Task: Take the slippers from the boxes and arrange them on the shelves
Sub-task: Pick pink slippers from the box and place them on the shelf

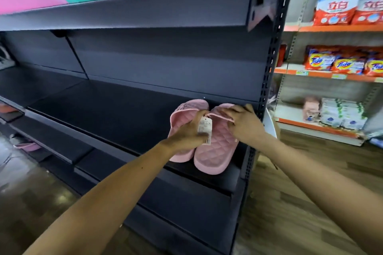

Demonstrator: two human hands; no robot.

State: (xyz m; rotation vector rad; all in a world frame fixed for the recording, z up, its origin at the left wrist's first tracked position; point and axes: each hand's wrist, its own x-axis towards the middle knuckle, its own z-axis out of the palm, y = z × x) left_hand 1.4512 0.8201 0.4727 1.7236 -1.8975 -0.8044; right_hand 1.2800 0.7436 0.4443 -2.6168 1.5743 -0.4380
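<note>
- Slippers (215, 147), a pink quilted pair, sit side by side at the right end of the black shelf (107, 118)
- left hand (188, 130) grips the left one's strap, by the tag (205, 128)
- right hand (244, 122) pinches the right strap

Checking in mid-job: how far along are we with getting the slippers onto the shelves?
Early. Done: one pair of pink quilted slippers lies at the right end of the black metal shelf. In hand: left hand and right hand both grip its straps. Left: the shelf beside the pair shows no slippers; no boxes in view.
</note>
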